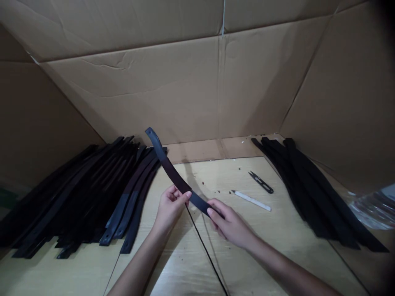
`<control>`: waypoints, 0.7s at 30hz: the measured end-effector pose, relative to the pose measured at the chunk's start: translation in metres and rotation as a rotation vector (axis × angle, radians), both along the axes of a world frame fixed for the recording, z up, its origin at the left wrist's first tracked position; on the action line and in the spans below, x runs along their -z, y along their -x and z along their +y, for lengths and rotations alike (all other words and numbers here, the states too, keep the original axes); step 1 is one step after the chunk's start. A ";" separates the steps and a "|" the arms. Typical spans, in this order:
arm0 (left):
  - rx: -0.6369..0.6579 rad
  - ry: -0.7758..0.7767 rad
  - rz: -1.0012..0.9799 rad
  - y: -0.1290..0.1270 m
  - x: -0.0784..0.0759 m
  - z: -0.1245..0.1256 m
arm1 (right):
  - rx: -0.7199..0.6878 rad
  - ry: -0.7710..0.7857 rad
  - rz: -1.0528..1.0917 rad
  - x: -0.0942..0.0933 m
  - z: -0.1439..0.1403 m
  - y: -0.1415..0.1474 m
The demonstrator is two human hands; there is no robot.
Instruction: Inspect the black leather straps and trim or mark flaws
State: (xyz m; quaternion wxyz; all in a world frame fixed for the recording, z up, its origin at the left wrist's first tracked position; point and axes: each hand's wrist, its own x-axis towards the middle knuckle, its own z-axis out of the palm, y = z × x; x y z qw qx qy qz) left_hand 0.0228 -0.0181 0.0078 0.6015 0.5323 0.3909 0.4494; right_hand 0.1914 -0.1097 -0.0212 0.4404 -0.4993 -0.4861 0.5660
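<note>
A curved black strap (177, 177) with a hole near its far end is held up at a slant above the table. Its middle section looks darker and textured, and the two ends are smoother. My left hand (173, 205) pinches it near the middle, where the dark section ends. A thin black cord (203, 242) hangs from that spot down to the bottom edge of the view. Around the strap's near end my right hand (226, 220) is closed, thumb on top. Whether the cord is fixed to the strap is hidden by my left fingers.
Many similar black straps (80, 197) lie piled on the left; several more (314, 193) lie on the right. Black thread snips (261, 182) and a white pen-like tool (251, 200) rest on the table (212, 172). Cardboard walls (160, 90) enclose the back and sides. Clear plastic (375, 207) stands far right.
</note>
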 end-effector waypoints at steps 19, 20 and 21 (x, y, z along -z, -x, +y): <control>0.008 -0.074 0.112 0.000 0.003 -0.002 | 0.100 -0.263 -0.265 0.003 0.003 -0.009; 0.008 -0.079 0.109 0.000 0.003 -0.002 | 0.100 -0.252 -0.242 0.004 0.003 -0.009; 0.014 -0.078 0.100 0.000 0.003 -0.002 | 0.098 -0.227 -0.207 0.006 0.003 -0.008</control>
